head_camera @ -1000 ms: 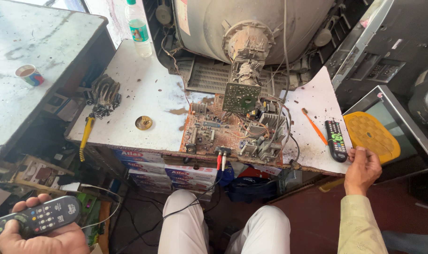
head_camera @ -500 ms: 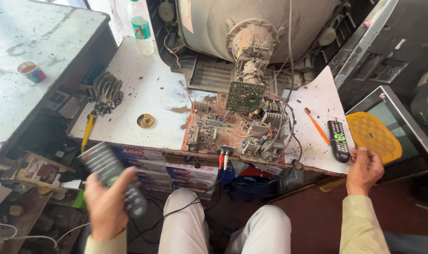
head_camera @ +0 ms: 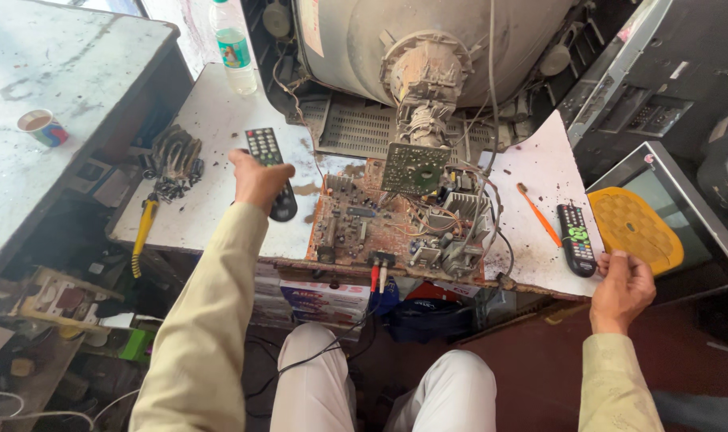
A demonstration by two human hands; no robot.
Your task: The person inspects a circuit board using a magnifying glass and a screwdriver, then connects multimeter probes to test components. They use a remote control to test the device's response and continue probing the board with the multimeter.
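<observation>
Knees in white trousers sat nearest, under the edge of the worktable (head_camera: pixel 220 104). The right hand (head_camera: pixel 622 290) rested loosely curled at that edge, holding nothing, just beside a second remote (head_camera: pixel 576 238). The left hand (head_camera: pixel 259 181) was closed around the lower half of a black remote control (head_camera: pixel 269 170), a long slim bar with rows of pale buttons, raised over the table beside the bare circuit board (head_camera: pixel 396 224). It looked like a remote being tried out. Beyond stood the dusty picture tube (head_camera: pixel 428 40), which the remote's front end roughly faced.
</observation>
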